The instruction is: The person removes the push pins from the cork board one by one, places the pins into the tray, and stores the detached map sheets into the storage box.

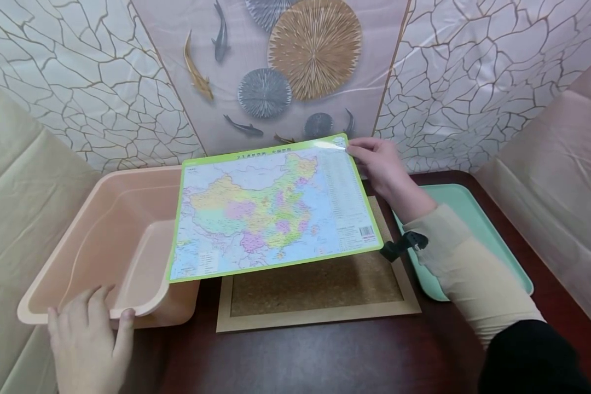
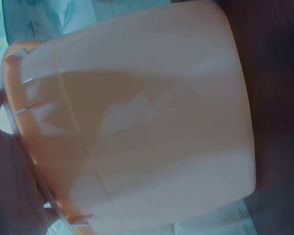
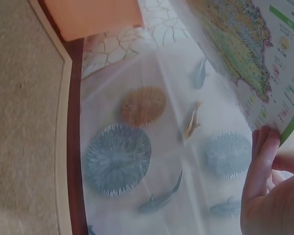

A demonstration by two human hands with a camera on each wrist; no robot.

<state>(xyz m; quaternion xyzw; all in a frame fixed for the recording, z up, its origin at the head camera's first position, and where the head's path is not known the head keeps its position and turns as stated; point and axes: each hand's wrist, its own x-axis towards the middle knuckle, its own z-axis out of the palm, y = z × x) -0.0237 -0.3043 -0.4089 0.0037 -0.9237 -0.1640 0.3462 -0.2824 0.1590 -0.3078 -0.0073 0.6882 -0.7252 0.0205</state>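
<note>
My right hand (image 1: pixel 381 167) pinches the upper right corner of a map sheet (image 1: pixel 256 210) with a green border. The sheet is tilted above a wood-framed brown board (image 1: pixel 320 282) and hides its upper part. In the right wrist view, fingers and thumb of the right hand (image 3: pixel 272 181) meet at the sheet's corner, and its other printed face (image 3: pixel 284 73) shows. My left hand (image 1: pixel 88 334) grips the near rim of a peach plastic tub (image 1: pixel 98 219), fingers hooked over it. The left wrist view shows the tub's outer wall (image 2: pixel 152 112).
A mint green tray (image 1: pixel 497 246) lies at the right, partly behind the right forearm. Everything stands on a dark brown table (image 1: pixel 315 355). Patterned cloth (image 1: pixel 438 82) hangs at the back, and beige cloth (image 1: pixel 556 158) encloses the sides.
</note>
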